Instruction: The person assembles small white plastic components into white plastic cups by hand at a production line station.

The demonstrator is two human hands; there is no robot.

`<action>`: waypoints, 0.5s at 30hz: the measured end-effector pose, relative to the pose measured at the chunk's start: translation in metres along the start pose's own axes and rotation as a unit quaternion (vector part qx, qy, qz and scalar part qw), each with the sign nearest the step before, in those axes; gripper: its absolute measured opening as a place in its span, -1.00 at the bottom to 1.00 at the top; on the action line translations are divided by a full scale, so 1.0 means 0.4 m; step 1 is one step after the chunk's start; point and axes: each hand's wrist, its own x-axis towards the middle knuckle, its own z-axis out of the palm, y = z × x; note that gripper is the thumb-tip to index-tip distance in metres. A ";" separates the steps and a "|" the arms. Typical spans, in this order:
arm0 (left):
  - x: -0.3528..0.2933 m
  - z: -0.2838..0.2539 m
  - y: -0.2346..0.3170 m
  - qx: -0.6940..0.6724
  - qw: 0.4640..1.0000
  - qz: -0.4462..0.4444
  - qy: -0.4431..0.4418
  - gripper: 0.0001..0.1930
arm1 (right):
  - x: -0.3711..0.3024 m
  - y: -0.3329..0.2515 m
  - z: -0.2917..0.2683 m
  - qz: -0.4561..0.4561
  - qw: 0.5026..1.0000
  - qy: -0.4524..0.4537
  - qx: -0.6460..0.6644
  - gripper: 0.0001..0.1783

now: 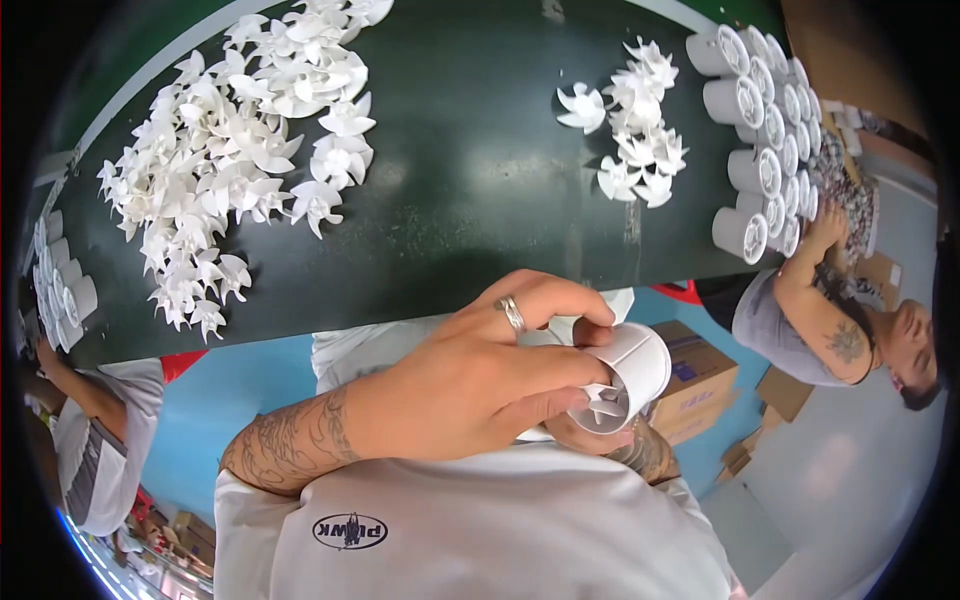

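A white plastic cup-shaped housing is held in front of my body, just off the table's near edge, with its round opening tilted toward me. My left hand, with a ring on one finger, reaches across to it. Its thumb and fingers are closed at the opening, on a small white fan blade partly inside the housing. My right hand supports the housing from below and behind; most of it is hidden by the housing and my left hand.
A large pile of white fan blades covers the left of the dark green table. A smaller group lies on the right. White housings stand stacked at the right and far left. Co-workers sit on both sides; cardboard boxes stand below.
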 end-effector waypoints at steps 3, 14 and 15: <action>-0.008 0.018 0.003 0.017 1.000 0.010 0.020 -0.81 | 0.037 0.080 0.103 -0.312 0.897 0.304 -0.074 -0.28; -0.043 0.041 -0.005 -0.107 0.992 -0.047 0.053 -0.87 | 0.062 0.107 0.113 -0.442 0.641 0.614 0.131 -0.41; -0.042 0.039 -0.004 -0.115 0.991 -0.039 0.051 -0.86 | 0.057 0.104 0.108 -0.399 0.725 0.549 0.113 -0.42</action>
